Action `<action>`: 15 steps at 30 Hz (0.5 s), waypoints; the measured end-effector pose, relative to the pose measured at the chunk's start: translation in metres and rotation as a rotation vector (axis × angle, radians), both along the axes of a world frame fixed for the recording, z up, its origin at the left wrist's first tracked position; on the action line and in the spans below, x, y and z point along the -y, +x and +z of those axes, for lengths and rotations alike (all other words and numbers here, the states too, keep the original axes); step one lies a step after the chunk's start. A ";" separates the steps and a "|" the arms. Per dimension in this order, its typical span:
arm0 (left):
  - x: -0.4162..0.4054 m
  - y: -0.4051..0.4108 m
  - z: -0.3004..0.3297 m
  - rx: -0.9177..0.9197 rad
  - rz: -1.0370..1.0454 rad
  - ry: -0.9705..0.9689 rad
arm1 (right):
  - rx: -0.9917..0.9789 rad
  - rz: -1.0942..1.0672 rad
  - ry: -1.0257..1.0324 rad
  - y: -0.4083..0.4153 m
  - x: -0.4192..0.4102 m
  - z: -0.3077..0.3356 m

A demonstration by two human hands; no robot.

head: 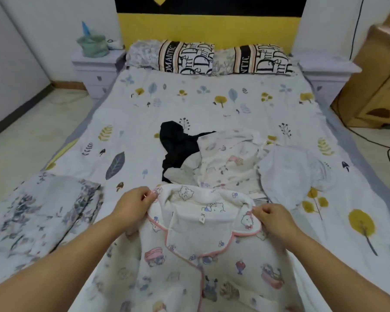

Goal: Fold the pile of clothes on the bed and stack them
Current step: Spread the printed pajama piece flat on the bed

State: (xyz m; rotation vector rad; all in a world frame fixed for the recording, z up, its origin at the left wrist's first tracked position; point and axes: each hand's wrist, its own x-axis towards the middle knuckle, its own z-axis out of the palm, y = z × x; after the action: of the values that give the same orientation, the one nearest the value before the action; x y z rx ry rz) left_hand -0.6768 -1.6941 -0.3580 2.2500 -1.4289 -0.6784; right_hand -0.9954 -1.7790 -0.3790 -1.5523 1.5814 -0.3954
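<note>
The white cartoon-print pyjama top (203, 251) with pink piping lay spread at the near edge of the bed (212, 102), collar toward the pillows, and both hands held it at the shoulders. The left hand (133, 204) pinched the collar's left corner between thumb and curled fingers, while the right hand (274, 218) pinched the right corner likewise. Just beyond the collar sat the unfolded pile: a black garment (178, 145), a white printed piece (225, 163) and a pale grey one (288, 170).

Bare bedsheet (189, 102) lies open toward the pillows (209, 58); unfolded clothes pile (223, 161) obstructs centre, folded floral garment (43, 210) the left.
</note>
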 end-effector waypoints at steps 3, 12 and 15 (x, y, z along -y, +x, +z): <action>0.036 0.003 -0.044 -0.024 0.071 -0.002 | -0.040 -0.006 -0.039 0.007 0.033 -0.045; 0.082 -0.023 -0.154 0.257 0.074 0.044 | -0.218 -0.090 -0.338 0.029 0.062 -0.123; 0.087 -0.032 -0.174 0.237 -0.009 0.016 | -0.330 0.048 -0.357 0.041 0.062 -0.128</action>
State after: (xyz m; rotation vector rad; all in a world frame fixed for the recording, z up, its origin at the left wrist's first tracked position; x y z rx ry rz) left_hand -0.7089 -1.7813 -0.5320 2.4029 -1.5462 -0.4377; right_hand -0.9540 -1.8409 -0.5066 -2.0065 1.7893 -0.4281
